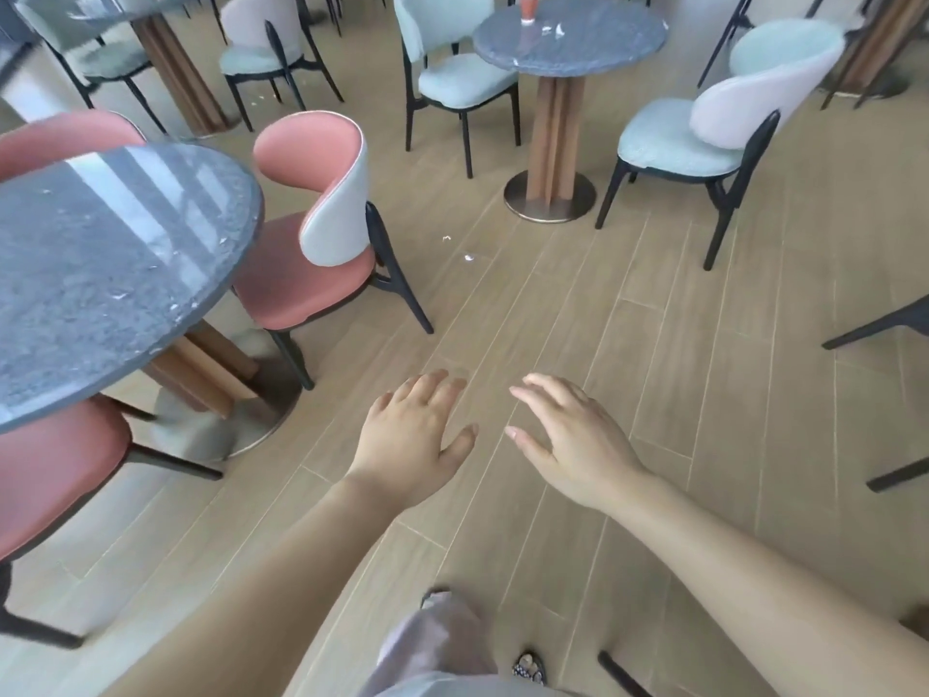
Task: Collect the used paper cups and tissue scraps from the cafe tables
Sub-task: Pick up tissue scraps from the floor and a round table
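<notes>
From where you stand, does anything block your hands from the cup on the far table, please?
Nothing visible does: open floor runs from left hand and right hand to the far table with the cup; chairs flank it.

You get a bright, even picture in soft daylight. Pale stripes of glare lie across the near worktop [151, 193] at the left of the frame. Shadows under the chairs on the floor [653, 344] are faint and soft-edged. The whole frame is slightly smeared, most at the lower-left chair [50, 470] and the top corners. Your left hand [417, 435] and right hand [573, 445] look evenly lit but soft. The wide lens bends the planks and rims towards the edges.
</notes>
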{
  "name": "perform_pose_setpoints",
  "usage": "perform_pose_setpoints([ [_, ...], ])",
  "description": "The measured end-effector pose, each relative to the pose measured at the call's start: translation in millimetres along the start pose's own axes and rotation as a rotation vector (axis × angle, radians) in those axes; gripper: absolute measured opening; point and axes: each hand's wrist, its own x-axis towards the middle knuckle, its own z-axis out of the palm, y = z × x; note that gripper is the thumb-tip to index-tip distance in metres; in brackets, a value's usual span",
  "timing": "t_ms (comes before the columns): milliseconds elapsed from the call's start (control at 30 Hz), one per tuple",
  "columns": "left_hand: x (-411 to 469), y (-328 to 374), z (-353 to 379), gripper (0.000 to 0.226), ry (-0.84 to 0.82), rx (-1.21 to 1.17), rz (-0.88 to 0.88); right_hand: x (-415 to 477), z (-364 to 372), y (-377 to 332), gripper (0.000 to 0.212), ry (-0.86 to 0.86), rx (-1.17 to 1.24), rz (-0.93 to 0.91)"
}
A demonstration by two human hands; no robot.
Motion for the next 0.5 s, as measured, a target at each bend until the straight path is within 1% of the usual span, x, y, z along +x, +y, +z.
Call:
perform_pose_setpoints([
  [100,41.8,-10.5,6.5,0.05,-0.002,-0.048,-0.027,40.5,-1.2,18.4,0.049,-0.017,-0.008,0.0],
  [267,137.9,-46.7,18.7,0.052,-0.041,-0.042,-0.046,127.3,-1.4,54.1,0.048,-0.049,-0.045,0.005],
  [500,277.4,-84.1,10.5,0.052,-0.074,-0.157,-0.055,257.3,-26.0,95.6,0.048,-0.044,-0.046,0.077],
])
